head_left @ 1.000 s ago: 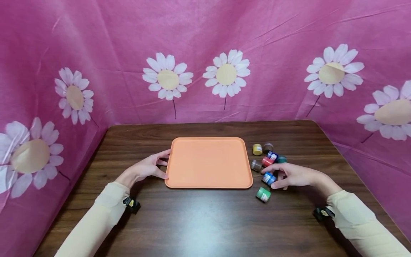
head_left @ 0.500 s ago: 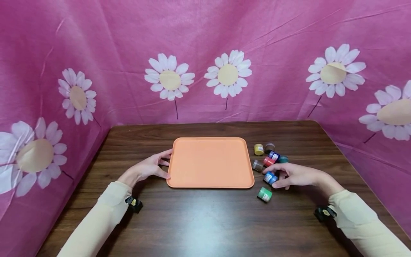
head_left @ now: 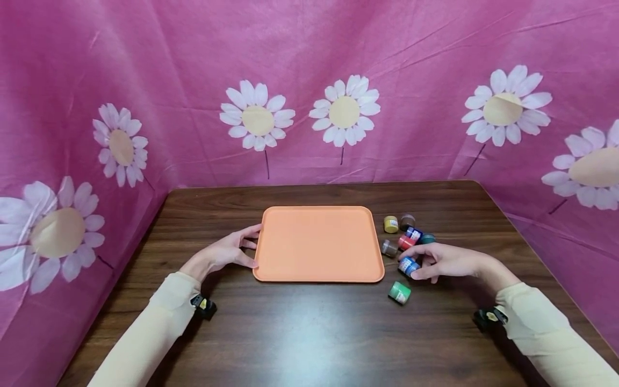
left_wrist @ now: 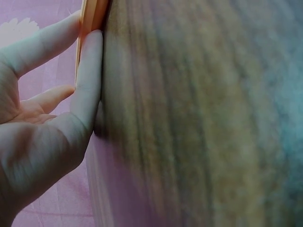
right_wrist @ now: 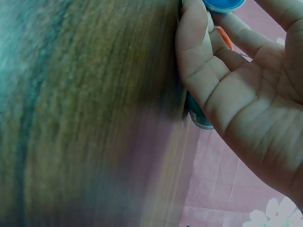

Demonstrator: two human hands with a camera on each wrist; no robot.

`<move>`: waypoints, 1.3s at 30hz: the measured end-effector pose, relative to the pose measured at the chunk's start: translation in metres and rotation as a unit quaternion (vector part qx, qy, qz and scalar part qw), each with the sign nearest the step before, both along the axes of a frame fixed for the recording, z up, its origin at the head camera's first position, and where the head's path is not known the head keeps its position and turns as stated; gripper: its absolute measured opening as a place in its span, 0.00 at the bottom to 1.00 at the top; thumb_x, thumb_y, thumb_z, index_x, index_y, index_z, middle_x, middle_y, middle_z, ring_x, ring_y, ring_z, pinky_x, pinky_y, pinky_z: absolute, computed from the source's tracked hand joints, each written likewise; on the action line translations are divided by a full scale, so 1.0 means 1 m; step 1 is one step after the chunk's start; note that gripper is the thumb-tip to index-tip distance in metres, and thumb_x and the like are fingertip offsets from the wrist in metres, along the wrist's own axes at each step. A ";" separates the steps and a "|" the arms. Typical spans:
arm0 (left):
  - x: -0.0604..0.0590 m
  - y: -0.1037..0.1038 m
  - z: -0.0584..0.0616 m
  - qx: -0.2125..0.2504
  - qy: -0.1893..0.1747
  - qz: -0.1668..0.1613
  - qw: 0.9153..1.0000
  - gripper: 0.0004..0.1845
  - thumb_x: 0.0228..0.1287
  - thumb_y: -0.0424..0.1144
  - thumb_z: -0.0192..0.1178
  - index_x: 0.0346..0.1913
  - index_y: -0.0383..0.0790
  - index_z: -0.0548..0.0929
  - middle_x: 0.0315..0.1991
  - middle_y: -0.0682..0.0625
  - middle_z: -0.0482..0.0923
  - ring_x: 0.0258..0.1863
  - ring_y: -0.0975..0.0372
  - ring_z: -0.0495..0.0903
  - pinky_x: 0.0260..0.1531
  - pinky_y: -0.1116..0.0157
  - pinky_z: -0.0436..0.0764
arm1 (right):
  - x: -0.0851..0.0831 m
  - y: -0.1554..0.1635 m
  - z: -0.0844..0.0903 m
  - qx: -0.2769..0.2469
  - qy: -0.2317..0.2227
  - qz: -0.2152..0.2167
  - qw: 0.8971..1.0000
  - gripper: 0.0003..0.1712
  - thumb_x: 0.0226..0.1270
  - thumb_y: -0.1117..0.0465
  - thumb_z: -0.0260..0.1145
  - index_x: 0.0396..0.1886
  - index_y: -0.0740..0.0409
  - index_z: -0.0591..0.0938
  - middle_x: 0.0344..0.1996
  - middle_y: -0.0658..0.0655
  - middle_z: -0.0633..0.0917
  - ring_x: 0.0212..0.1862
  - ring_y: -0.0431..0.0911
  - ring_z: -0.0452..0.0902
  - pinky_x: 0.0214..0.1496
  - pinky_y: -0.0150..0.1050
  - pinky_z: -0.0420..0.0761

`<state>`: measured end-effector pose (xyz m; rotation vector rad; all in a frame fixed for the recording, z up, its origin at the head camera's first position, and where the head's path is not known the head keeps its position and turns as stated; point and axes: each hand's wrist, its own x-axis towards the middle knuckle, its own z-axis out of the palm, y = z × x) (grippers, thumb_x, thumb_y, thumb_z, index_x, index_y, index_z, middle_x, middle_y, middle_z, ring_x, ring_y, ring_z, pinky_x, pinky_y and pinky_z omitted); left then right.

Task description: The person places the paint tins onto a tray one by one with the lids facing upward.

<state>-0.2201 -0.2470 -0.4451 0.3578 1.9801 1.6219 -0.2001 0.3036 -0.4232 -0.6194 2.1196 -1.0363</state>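
An orange tray (head_left: 319,244) lies flat on the table. My left hand (head_left: 227,251) rests against its left edge with thumb and fingers spread apart and fairly straight; the left wrist view shows the thumb (left_wrist: 90,75) against the tray's side (left_wrist: 94,14). Right of the tray, my right hand (head_left: 445,262) pinches a small blue paint jar (head_left: 408,266) between thumb and fingers. The jar appears tilted in the head view, and its blue lid (right_wrist: 225,4) shows at the top of the right wrist view. Nearer the front lies a green paint jar (head_left: 399,293).
Beyond the right hand cluster more small jars: yellow (head_left: 391,224), dark brown (head_left: 408,221), red (head_left: 406,242), dark blue (head_left: 414,234), teal (head_left: 427,238) and grey-brown (head_left: 389,248). A pink flowered cloth (head_left: 300,161) hangs around the wooden table (head_left: 309,333).
The whole head view has shifted slightly right. The blue jar appears to have tilted a little in the right hand, which has risen slightly. Left hand and tray stay together.
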 end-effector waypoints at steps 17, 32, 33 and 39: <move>-0.001 0.004 -0.003 0.002 0.003 0.000 1.000 0.57 0.50 0.17 0.71 0.81 0.35 0.49 0.73 0.31 0.56 0.63 0.43 0.67 0.48 0.60 0.84 | 0.000 -0.006 0.018 -0.005 0.001 0.006 1.000 0.25 0.72 0.59 0.68 0.63 0.64 0.75 0.49 0.62 0.82 0.40 0.56 0.81 0.40 0.44 0.85; -0.002 0.006 -0.003 0.015 0.004 -0.009 1.000 0.57 0.51 0.16 0.70 0.81 0.34 0.49 0.74 0.31 0.55 0.62 0.43 0.68 0.48 0.60 0.85 | -0.005 -0.018 0.042 0.008 0.065 0.008 0.998 0.26 0.72 0.55 0.69 0.64 0.61 0.76 0.43 0.60 0.84 0.39 0.57 0.82 0.40 0.46 0.85; -0.001 0.006 -0.003 0.014 0.002 -0.008 1.000 0.57 0.51 0.17 0.70 0.81 0.34 0.49 0.74 0.31 0.55 0.62 0.43 0.68 0.48 0.60 0.85 | -0.005 -0.020 0.043 0.009 0.066 0.007 0.998 0.26 0.72 0.55 0.69 0.64 0.61 0.76 0.42 0.60 0.85 0.38 0.57 0.82 0.39 0.46 0.85; 0.004 0.003 0.001 0.006 -0.014 0.001 1.000 0.57 0.51 0.16 0.70 0.81 0.33 0.47 0.73 0.30 0.55 0.62 0.43 0.68 0.47 0.57 0.85 | -0.007 -0.029 0.041 -0.006 0.063 0.011 0.998 0.25 0.71 0.55 0.69 0.63 0.60 0.77 0.42 0.58 0.85 0.39 0.60 0.82 0.39 0.48 0.85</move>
